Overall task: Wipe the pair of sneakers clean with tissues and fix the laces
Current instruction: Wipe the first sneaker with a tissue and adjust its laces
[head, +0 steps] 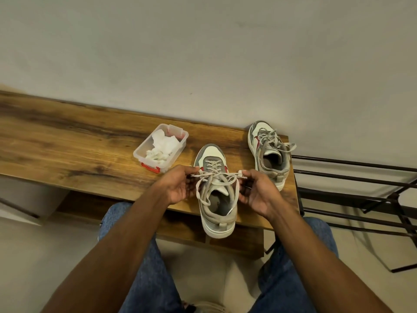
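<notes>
A grey and white sneaker (212, 159) stands on the wooden table (67, 141), its heel past the front edge. Its beige laces (216, 177) are stretched sideways across the tongue. My left hand (180, 184) pinches the left lace end and my right hand (255, 190) pinches the right one, one hand on each side of the shoe. The second sneaker (268, 154) sits at the table's right end with its laces loose.
A clear plastic box (140, 152) with red clips holds crumpled white tissues (162, 145), left of the near sneaker. A dark metal rack (361, 190) stands right of the table. A wall runs behind. My jeans-clad legs are below.
</notes>
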